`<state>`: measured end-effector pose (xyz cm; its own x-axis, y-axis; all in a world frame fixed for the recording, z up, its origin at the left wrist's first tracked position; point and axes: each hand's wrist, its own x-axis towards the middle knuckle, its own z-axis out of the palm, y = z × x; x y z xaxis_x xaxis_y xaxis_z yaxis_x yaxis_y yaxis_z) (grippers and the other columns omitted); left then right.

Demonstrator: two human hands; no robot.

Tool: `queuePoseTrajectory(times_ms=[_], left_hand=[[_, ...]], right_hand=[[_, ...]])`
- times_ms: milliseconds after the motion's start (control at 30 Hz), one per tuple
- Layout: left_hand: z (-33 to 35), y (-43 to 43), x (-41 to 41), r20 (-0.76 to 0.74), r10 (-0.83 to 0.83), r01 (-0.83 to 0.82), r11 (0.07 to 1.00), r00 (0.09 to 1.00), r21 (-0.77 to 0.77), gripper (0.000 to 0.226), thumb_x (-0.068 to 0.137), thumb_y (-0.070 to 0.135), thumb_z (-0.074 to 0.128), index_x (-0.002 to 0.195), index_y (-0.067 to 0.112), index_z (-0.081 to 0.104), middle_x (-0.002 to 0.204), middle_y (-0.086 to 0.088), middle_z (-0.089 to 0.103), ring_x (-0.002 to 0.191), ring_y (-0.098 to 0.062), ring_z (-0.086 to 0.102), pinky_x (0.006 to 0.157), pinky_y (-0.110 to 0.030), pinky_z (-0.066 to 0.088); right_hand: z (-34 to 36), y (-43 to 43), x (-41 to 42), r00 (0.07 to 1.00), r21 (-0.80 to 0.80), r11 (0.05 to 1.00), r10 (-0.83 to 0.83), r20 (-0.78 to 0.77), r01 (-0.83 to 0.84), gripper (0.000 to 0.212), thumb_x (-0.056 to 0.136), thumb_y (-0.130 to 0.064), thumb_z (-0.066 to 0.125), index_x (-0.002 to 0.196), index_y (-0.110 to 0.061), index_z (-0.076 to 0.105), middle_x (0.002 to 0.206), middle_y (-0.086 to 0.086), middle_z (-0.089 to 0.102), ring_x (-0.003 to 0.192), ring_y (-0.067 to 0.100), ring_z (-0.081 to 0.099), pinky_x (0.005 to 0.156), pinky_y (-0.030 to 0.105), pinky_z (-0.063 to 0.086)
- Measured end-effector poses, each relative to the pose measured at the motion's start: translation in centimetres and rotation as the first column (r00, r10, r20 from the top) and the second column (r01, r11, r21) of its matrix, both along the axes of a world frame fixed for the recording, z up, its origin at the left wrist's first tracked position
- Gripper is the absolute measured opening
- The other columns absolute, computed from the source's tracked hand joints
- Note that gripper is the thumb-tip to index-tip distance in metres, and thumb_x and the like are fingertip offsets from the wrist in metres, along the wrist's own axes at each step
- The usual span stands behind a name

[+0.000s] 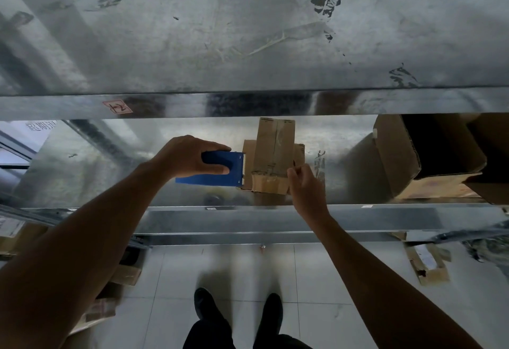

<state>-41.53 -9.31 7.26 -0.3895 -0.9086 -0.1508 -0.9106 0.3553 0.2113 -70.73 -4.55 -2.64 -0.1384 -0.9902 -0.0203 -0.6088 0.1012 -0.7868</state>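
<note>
Centre of the frame, on the shiny metal shelf [91,172]: a small cardboard box [272,153] lies with its long axis running up the frame, away from the person. Coming in from the left, the left hand [190,157] is wrapped round a blue tape dispenser [217,173]. Its toothed edge points right and sits just beside the box's left side, so my call is that any pull of tape runs left to right across the short way. On the other side, the right hand [303,183] has curled fingers nipped together at the box's lower right corner. Cardboard flap or a tape end? Can't tell from here. The roll itself is hidden under the dispenser body, and any clear tape is lost in the glare. At right, a big open carton [413,155] is cut off by the frame edge.
</note>
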Motion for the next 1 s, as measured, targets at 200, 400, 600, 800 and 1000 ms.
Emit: queuePoseTrajectory(times_ms=[200,400,600,800,1000], left_hand=[[0.3,-0.3,0.0,0.024,-0.011,0.011,1.0,1.0,0.001,0.091,0.067,0.095,0.027,0.138,0.045,0.053,0.115,0.014,0.071,0.084,-0.002,0.052,0.077,-0.026,0.039],[0.7,-0.1,-0.3,0.089,-0.021,0.02,1.0,0.996,0.005,0.072,0.078,0.08,0.043,0.14,0.043,0.052,0.119,0.012,0.071,0.093,-0.009,0.061,0.08,-0.026,0.037],[0.1,0.0,0.3,0.057,0.021,-0.023,0.999,0.998,0.027,0.104,0.06,0.103,0.015,0.139,0.045,0.051,0.119,0.012,0.071,0.097,-0.012,0.065,0.078,-0.027,0.041],[0.8,0.4,-0.1,0.092,0.023,-0.025,1.0,0.996,0.014,0.071,0.08,0.08,0.045,0.141,0.044,0.05,0.124,0.011,0.069,0.104,-0.015,0.064,0.083,-0.027,0.04],[1.7,1.1,-0.3,0.078,0.024,-0.024,1.0,0.997,-0.006,0.066,0.081,0.077,0.05,0.139,0.047,0.051,0.122,0.013,0.069,0.103,-0.014,0.063,0.081,-0.028,0.037]], right_hand=[[-1.8,-1.2,-0.5,0.899,-0.3,0.918,0.114,-0.423,-0.257,0.053,0.107,-0.034,0.029,0.158,-0.022,0.03,0.154,0.013,0.043,0.141,0.035,0.04,0.115,0.049,0.04],[-1.8,-3.8,-1.9,0.716,-0.327,0.679,0.427,-0.552,-0.657,0.045,0.106,-0.022,0.038,0.149,-0.013,0.047,0.157,0.016,0.043,0.15,0.034,0.031,0.119,0.05,0.036],[-1.3,-4.3,-2.8,0.617,-0.254,0.629,0.464,-0.635,-0.734,0.051,0.108,-0.033,0.037,0.153,-0.009,0.041,0.154,0.015,0.046,0.145,0.033,0.04,0.114,0.048,0.043],[-0.2,-5.5,-3.3,0.49,-0.2,0.569,0.419,-0.765,-0.798,0.057,0.108,-0.048,0.035,0.152,-0.013,0.045,0.147,0.011,0.05,0.134,0.031,0.048,0.105,0.05,0.045],[2.5,-7.6,-2.7,0.308,-0.048,0.503,0.449,-0.838,-0.863,0.068,0.093,-0.059,0.047,0.15,-0.022,0.041,0.129,0.005,0.053,0.116,0.027,0.05,0.101,0.049,0.041]])
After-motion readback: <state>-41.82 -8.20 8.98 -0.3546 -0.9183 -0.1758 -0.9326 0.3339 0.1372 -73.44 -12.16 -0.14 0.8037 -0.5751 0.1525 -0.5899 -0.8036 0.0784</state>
